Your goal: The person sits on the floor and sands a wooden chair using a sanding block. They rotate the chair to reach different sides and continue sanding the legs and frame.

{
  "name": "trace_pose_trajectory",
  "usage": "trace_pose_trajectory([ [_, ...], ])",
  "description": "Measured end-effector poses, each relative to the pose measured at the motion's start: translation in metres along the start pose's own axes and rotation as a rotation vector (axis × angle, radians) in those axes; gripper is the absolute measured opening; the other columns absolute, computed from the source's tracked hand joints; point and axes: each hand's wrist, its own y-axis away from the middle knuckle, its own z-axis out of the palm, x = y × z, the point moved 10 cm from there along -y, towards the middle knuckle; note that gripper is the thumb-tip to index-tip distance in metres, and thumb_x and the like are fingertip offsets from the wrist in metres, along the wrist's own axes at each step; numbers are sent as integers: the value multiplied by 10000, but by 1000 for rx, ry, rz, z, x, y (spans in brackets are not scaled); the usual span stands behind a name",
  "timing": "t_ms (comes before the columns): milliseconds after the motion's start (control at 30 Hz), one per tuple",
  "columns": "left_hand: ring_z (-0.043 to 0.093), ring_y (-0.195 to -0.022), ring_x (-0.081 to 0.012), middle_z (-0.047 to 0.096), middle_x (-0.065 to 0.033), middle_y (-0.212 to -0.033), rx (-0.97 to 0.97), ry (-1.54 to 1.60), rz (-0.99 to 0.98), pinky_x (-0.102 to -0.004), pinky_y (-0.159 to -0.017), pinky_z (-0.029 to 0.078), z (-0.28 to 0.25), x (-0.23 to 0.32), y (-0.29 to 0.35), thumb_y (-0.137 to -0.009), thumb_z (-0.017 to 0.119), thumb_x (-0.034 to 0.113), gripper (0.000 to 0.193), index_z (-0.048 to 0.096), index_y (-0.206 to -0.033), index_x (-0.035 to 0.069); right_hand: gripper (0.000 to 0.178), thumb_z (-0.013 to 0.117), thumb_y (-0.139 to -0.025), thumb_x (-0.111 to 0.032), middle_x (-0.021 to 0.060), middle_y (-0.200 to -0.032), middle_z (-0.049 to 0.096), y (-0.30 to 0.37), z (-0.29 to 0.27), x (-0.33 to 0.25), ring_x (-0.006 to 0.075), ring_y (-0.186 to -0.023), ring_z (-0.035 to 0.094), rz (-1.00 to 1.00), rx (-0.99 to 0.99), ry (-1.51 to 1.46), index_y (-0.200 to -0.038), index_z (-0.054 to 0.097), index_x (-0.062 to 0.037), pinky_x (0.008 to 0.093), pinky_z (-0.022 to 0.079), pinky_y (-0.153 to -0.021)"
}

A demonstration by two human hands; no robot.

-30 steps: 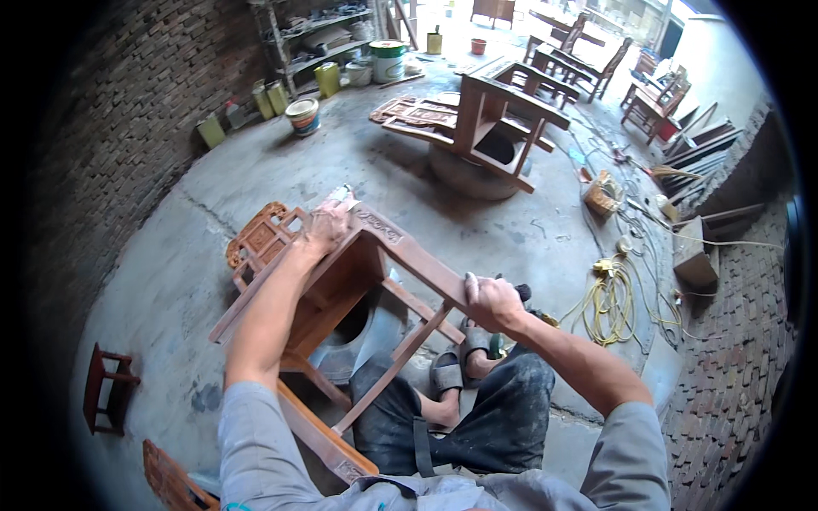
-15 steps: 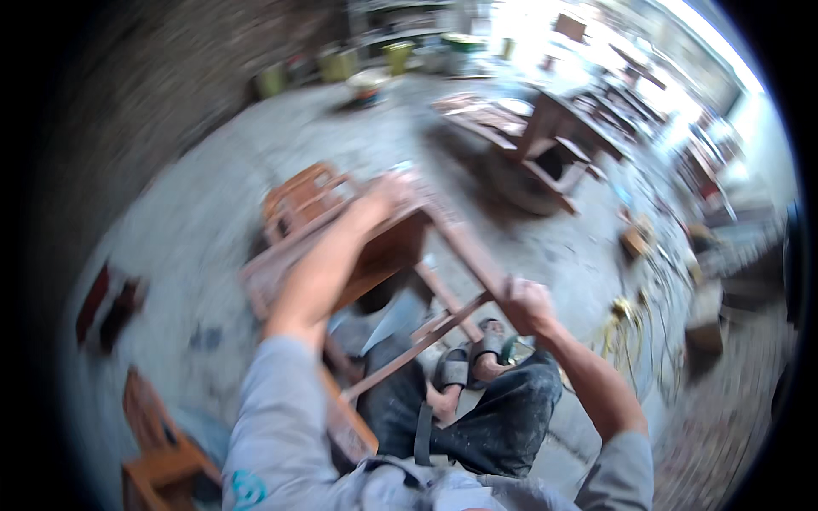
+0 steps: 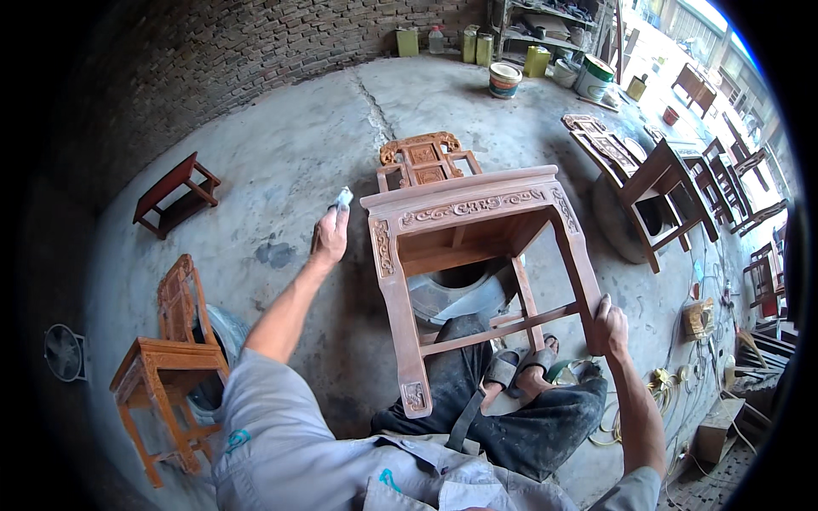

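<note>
A carved wooden chair [image 3: 469, 209] lies tipped back before me, its legs toward me and its carved backrest [image 3: 426, 157] pointing away. Beneath it shows a dark tyre [image 3: 460, 298]. My right hand [image 3: 610, 326] is closed round the lower end of the chair's right front leg. Raised to the left of the chair, apart from it, my left hand [image 3: 331, 234] pinches a small pale folded piece [image 3: 344, 198]; I cannot make out whether it is paper or cloth.
A finished orange-brown chair [image 3: 170, 366] leans at the left, with a small reddish stool [image 3: 175, 196] beyond it. Another chair [image 3: 669, 192] rests on a tyre at the right. Cables [image 3: 673, 383] lie on the floor; buckets [image 3: 505, 78] and cans line the back.
My left hand has come off the chair's front edge and moved out to the left. My right hand still grips the leg. The view has turned and sharpened.
</note>
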Motion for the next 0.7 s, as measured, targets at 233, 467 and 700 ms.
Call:
trace_pose_trajectory([
  [233, 598, -1183, -433, 631, -278, -1253, 228, 239, 236, -424, -991, 469, 24, 30, 2, -1089, 402, 354, 486, 593, -1302, -40, 534, 320, -1056, -282, 330, -904, 672, -8, 10, 13, 531, -870, 630, -76, -1, 60, -876, 676, 74, 583, 472, -833],
  [467, 537, -1316, -402, 595, -239, -1376, 87, -252, 668, -497, -1169, 367, 9, 76, 14, -982, 548, 118, 409, 588, -1364, -23, 609, 322, -1060, -349, 340, -885, 669, 1, 4, 13, 524, -893, 651, 49, 42, 24, -829, 699, 69, 564, 490, -865],
  [700, 650, -1140, -380, 702, -235, -1133, -146, -259, 843, -453, -1122, 431, 116, 199, -49, -882, 515, 81, 447, 623, -1309, 3, 438, 460, -1002, -296, 289, -785, 671, -8, 15, 13, 481, -749, 660, -311, 124, 258, -1071, 654, 90, 548, 511, -733],
])
